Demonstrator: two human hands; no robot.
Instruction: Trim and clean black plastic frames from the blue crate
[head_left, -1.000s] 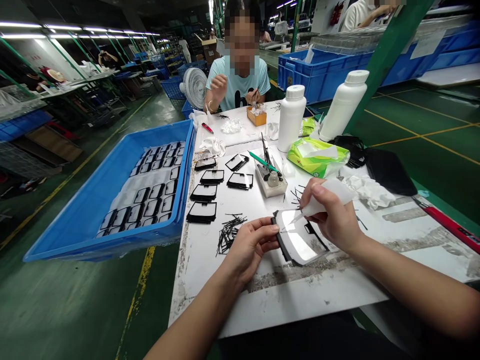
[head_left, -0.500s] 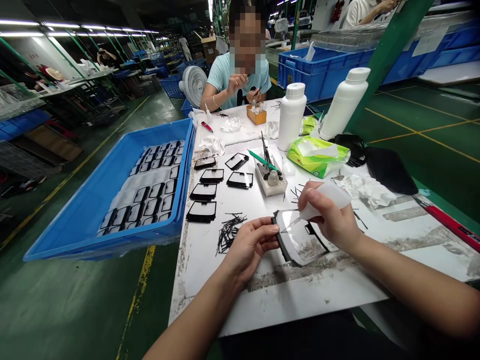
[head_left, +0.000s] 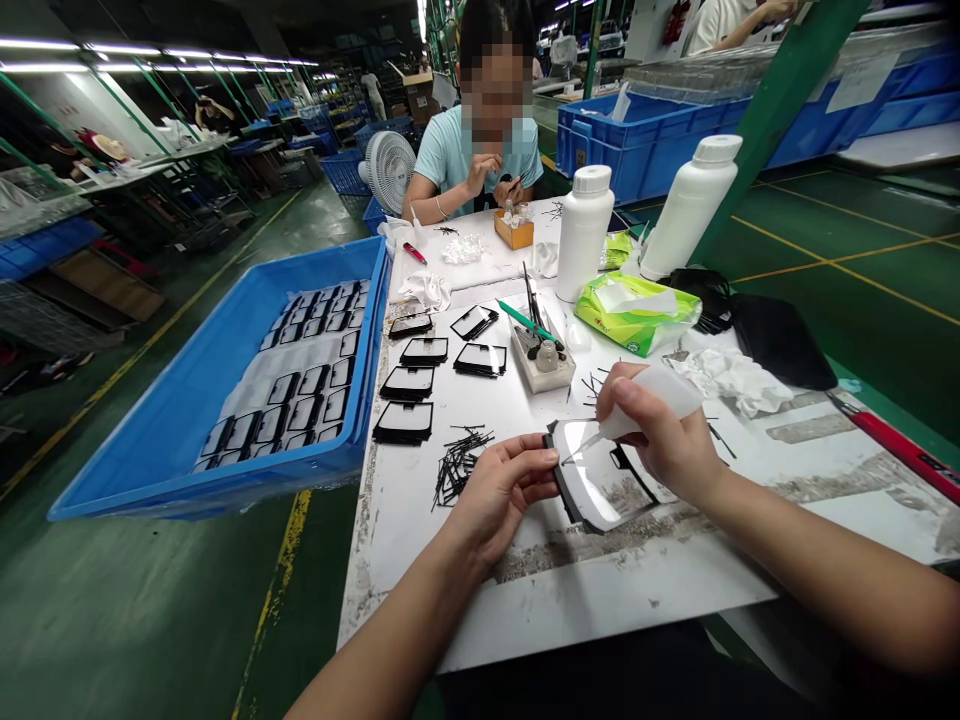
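Observation:
Between thumb and fingers, my left hand (head_left: 514,485) pinches the left edge of a clear panel with a black frame (head_left: 606,485), held tilted just over the table. My right hand (head_left: 664,430) is wrapped round a white squeeze bottle (head_left: 660,392) with a thin needle tip. That tip points down to the left and meets or nearly meets the panel near its left edge; exact contact is too fine to tell. Thin black strips (head_left: 459,465) lie in a heap left of my left hand. Stacks of similar framed panels (head_left: 405,420) stand farther left.
A blue crate (head_left: 225,350) with rows of panels stands left of the table. Ahead are a small tool holder (head_left: 544,368), two white bottles (head_left: 585,235), a green tissue pack (head_left: 637,312) and crumpled tissue (head_left: 742,378). A red-handled tool (head_left: 904,450) lies right. A co-worker (head_left: 480,150) sits opposite.
My hands, the panel and the squeeze bottle look almost unmoved. Across the table, the co-worker's head and raised hand have shifted slightly.

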